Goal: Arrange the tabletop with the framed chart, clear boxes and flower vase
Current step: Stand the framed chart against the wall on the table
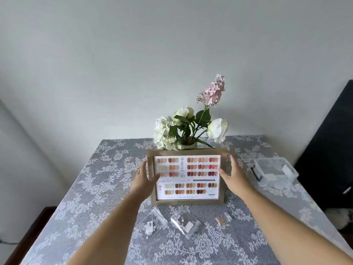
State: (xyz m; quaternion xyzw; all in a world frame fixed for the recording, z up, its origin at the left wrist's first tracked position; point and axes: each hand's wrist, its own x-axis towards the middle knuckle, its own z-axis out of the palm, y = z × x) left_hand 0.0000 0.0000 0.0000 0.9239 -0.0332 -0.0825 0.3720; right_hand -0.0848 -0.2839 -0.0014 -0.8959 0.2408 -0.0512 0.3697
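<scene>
Care suits this step: left hand [144,175] and right hand [232,174] clasp the side edges of the framed chart [187,176], upright mid-table just before the flower vase [189,145], so hold level, then release evenly

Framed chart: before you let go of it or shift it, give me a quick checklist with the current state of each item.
1. Both hands on the framed chart: ok. The left hand is at its left edge, the right hand at its right edge.
2. Grip firm: cannot tell; the fingers look blurred.
3. Chart upright and facing the camera: ok.
4. Gap to the flower vase behind it: cannot tell; the frame hides the vase base.
5. Small clear boxes in front clear of the frame's bottom edge: ok.
6. Large clear bin to the right out of the way: ok.
</scene>
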